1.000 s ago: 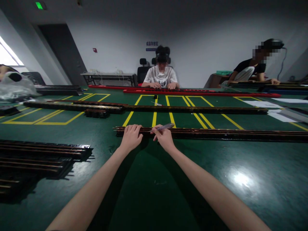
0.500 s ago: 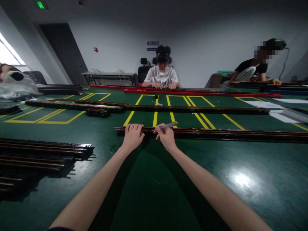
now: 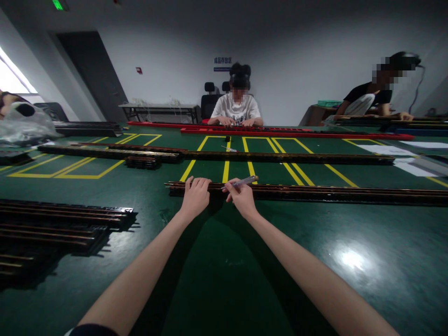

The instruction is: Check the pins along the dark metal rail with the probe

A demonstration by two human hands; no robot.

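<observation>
A long black rail (image 3: 315, 192) with thin copper-coloured rods along it lies crosswise in front of me and runs out past the right edge. My left hand (image 3: 196, 195) grips the rail near its left end, fingers curled over the far side. A little to the right, my right hand (image 3: 241, 198) is closed on a small screwdriver (image 3: 248, 181) with a clear handle. The handle points up and right, and the thin tip points left toward the rail between my hands. Whether the tip touches the rail, I cannot tell.
More black rails (image 3: 63, 219) are stacked at the left. Another long rail (image 3: 280, 157) lies farther back, with a second small screwdriver (image 3: 229, 149) behind it. Across the green table, a person (image 3: 236, 108) handles red rails (image 3: 245, 132). White papers (image 3: 385, 150) lie at the right.
My left hand has shifted very slightly to the right along the rail, its fingers a bit closer together. The right hand and screwdriver stay nearly in place.
</observation>
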